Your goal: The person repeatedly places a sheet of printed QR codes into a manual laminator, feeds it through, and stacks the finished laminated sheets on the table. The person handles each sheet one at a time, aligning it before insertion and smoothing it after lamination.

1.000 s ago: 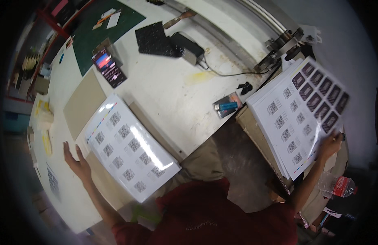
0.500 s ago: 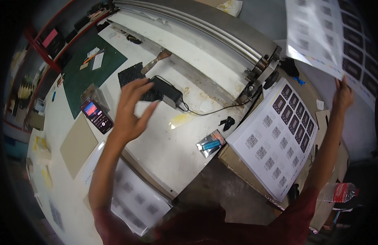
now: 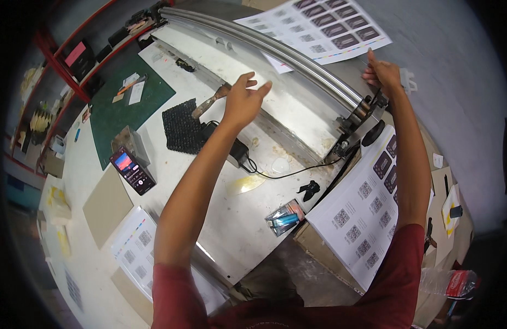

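A large printed sheet (image 3: 341, 24) with dark label panels and square codes lies over the metal rollers (image 3: 313, 68) of the machine. One corner of it shows on the near side of the rollers. My right hand (image 3: 384, 74) is at the sheet's near right edge, one digit tip at the edge and the other fingers loosely bent, apart from that digit. Above the machine's white trough (image 3: 297, 109), my left hand (image 3: 245, 104) is raised with its fingers apart and nothing in it. A stack of similar printed sheets (image 3: 352, 219) lies at the right, partly behind my right arm.
On the white table are a phone (image 3: 132, 170), a clear box (image 3: 130, 143), a black power adapter (image 3: 239, 151), a scraper (image 3: 209, 101), a black textured mat (image 3: 179, 126) and a blue lighter (image 3: 284, 220). More printed sheets (image 3: 134, 247) lie at lower left. A plastic bottle (image 3: 448, 282) is at lower right.
The printed sheet has moved from the upper right onto the rollers, along with my right hand. My left hand has reached forward and right, over the trough.
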Available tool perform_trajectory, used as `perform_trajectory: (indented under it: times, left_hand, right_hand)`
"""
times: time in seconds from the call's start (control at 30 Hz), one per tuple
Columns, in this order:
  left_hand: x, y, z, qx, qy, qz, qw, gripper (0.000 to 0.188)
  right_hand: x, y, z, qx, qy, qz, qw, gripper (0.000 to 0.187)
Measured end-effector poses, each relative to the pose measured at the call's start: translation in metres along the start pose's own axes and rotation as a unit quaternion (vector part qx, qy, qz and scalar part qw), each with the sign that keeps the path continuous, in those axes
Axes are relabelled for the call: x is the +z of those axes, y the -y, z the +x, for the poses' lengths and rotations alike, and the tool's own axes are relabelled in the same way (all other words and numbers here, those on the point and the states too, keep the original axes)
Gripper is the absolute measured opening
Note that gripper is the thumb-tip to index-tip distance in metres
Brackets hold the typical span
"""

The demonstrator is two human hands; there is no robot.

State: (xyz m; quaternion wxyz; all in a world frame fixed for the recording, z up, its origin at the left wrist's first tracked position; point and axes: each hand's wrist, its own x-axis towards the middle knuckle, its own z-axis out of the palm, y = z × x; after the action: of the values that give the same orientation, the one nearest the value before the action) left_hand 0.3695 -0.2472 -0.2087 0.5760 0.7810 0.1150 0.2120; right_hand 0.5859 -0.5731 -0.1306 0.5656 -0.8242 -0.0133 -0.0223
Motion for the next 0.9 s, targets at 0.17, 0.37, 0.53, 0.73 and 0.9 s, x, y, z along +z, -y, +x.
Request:
perform_trajectory:
  times: [0.17,0.37,0.53,0.73,0.9]
  left_hand:
    - [-0.016,-0.005,0.005,-0.148,-0.047,-0.226,0.962,0.059]
    - [-0.114,0.004,-0.053,-0.172,-0.019,-0.332,0.927,0.036]
    - [-0.193,-0.039,-0.109,-0.142,-0.051,-0.345,0.927,0.027]
    - [-0.279,-0.105,-0.183,-0.037,-0.094,-0.362,0.927,0.035]
    - [-0.368,-0.116,-0.277,0.272,-0.306,-0.14,0.902,0.064]
  right_hand:
    - [-0.038,-0.003,-0.053,-0.074,-0.127,-0.014,0.989,0.054]
    - [-0.009,-0.029,-0.212,-0.424,-0.221,0.02,0.878,0.026]
    - [0.07,-0.003,-0.291,-0.594,-0.002,-0.23,0.771,0.039]
    - [0.149,0.031,-0.289,-0.658,0.01,-0.163,0.735,0.04]
    - [0.131,0.131,-0.366,-0.698,0.064,-0.076,0.709,0.035]
